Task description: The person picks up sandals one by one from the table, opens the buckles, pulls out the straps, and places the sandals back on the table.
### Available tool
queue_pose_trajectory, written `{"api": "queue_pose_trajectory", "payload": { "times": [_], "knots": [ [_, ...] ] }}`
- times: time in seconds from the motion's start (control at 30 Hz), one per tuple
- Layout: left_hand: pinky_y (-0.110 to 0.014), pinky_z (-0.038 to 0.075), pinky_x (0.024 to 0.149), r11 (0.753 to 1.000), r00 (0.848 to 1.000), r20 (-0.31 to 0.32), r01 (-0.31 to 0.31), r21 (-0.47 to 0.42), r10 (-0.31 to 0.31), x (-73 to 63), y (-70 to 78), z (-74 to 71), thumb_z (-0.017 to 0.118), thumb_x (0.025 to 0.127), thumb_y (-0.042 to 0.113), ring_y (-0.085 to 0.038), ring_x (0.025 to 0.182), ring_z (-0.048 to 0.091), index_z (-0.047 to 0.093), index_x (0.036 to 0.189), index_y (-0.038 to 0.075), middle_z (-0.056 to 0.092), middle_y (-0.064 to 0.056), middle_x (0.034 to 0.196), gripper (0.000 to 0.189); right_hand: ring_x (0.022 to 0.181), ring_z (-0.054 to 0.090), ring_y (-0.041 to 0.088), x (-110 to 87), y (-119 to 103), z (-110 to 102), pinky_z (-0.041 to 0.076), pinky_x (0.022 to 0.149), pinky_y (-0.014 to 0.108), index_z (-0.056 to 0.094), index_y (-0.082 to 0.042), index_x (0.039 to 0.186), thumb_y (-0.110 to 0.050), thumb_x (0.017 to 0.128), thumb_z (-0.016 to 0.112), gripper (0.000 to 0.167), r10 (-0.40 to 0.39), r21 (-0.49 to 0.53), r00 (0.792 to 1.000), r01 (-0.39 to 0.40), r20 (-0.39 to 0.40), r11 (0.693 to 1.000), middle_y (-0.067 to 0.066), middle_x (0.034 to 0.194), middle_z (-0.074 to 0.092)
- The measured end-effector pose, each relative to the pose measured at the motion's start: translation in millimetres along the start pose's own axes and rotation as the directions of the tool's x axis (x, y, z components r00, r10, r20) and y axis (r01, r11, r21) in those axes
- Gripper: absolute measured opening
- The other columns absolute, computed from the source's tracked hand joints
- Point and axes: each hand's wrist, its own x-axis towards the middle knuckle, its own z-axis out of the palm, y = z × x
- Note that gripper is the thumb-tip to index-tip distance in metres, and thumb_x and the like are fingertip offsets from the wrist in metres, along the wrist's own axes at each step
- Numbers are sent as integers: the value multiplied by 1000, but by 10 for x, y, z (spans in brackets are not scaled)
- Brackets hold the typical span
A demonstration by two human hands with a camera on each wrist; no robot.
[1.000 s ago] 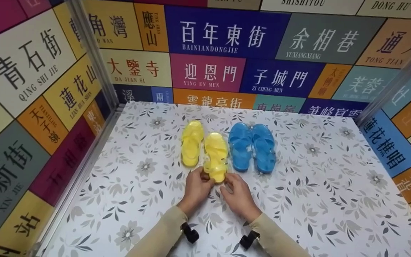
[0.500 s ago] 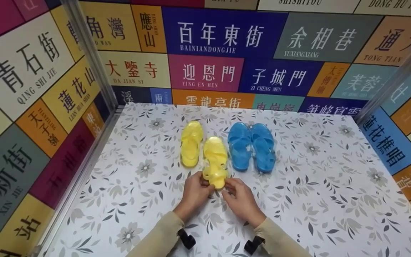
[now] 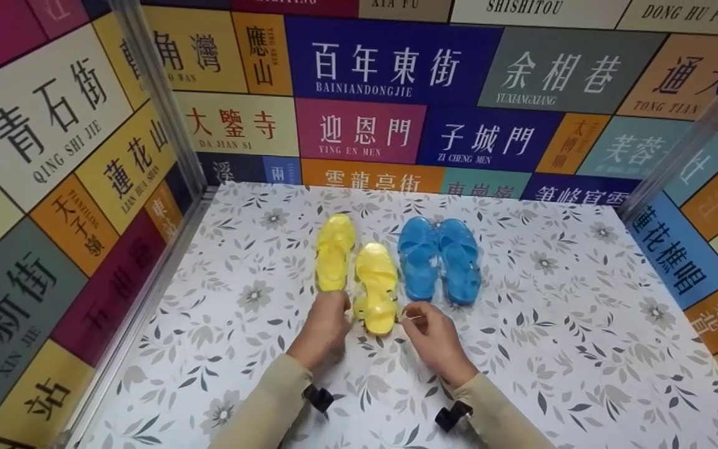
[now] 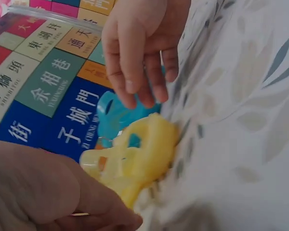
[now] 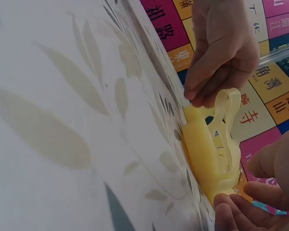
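Observation:
Two yellow jelly sandals lie on the flower-patterned surface, toes pointing away. In the head view my left hand (image 3: 326, 325) is at the heel of the left yellow sandal (image 3: 336, 249), covering its end. Its fingertips are hidden there; in the right wrist view they curl together beside yellow plastic. The right yellow sandal (image 3: 376, 287) sits closer to me, its heel and strap uncovered. Just right of its heel is my right hand (image 3: 435, 333), fingers loosely bent with nothing held. The left wrist view shows those right-hand fingers (image 4: 154, 86) hanging loose above this sandal (image 4: 149, 144).
Two blue sandals (image 3: 419, 255) stand side by side to the right of the yellow ones. Walls with coloured lettered panels (image 3: 390, 59) enclose the back and sides. A metal corner post (image 3: 156, 93) rises at the left. Each sleeve carries a black wrist camera.
The right yellow sandal has been drawn toward me and let go. My left hand has shifted left to the other yellow sandal's heel. My right hand has moved slightly right, off the sandal.

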Motion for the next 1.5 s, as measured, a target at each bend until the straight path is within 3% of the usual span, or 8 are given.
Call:
{"api": "queue_pose_trajectory", "payload": {
  "times": [0.1,0.2,0.33,0.47,0.57,0.73,1.0,1.5],
  "knots": [
    [-43,56,67,994,991,-104,-80,79,88,87,80,-39,60,70,-21,-32,74,64,69,84,-3,64,-14,79,24,102,71,22,58,25,-13,59,90,42,69,-5,124,-15,101,69,25,36,-13,999,-36,4,999,6,118,72],
    [-40,60,75,964,959,-137,-232,131,250,231,162,-4,63,76,-19,-33,82,69,72,91,-2,68,-15,89,25,105,71,20,120,48,1,59,92,42,68,-5,128,-18,102,69,29,63,-15,998,-63,25,998,6,119,72],
    [-35,60,91,900,907,-11,-415,134,420,443,231,113,67,89,-11,-28,100,71,76,107,1,72,-13,107,24,103,71,20,203,62,34,59,91,41,69,-5,127,-19,102,70,29,47,-10,998,-47,31,999,6,115,73],
    [-33,58,97,841,865,184,-498,209,467,627,266,229,67,93,-8,-25,108,71,79,114,6,75,-9,116,28,98,71,20,260,70,51,59,88,39,71,-5,122,-16,100,72,25,-5,-10,999,6,33,1000,6,108,76],
    [-30,59,92,825,849,323,-504,254,419,716,279,277,67,94,-7,-21,104,72,81,114,10,77,-6,112,29,96,73,18,284,76,55,59,86,35,72,-6,118,-13,99,74,21,-13,0,999,13,49,1000,5,106,77],
    [-25,58,85,881,844,447,-422,214,296,790,283,275,69,97,2,-17,97,72,81,113,13,76,-3,107,22,90,72,16,307,66,44,58,81,31,73,-5,112,-11,97,74,16,-19,0,998,19,52,1000,4,102,77],
    [-23,57,82,930,846,454,-357,89,281,804,244,266,72,94,2,-15,91,69,82,103,11,75,-3,99,15,89,70,14,281,55,27,59,81,33,76,-8,111,-14,99,74,14,-9,-9,998,10,56,1000,2,101,77],
    [-20,56,78,931,843,404,-361,-65,355,796,128,301,76,91,-1,-15,88,69,82,100,7,79,-5,95,14,87,73,15,276,58,48,58,77,25,80,-11,103,-13,95,78,8,-15,61,1000,16,-15,998,0,95,79]
  ]
}}
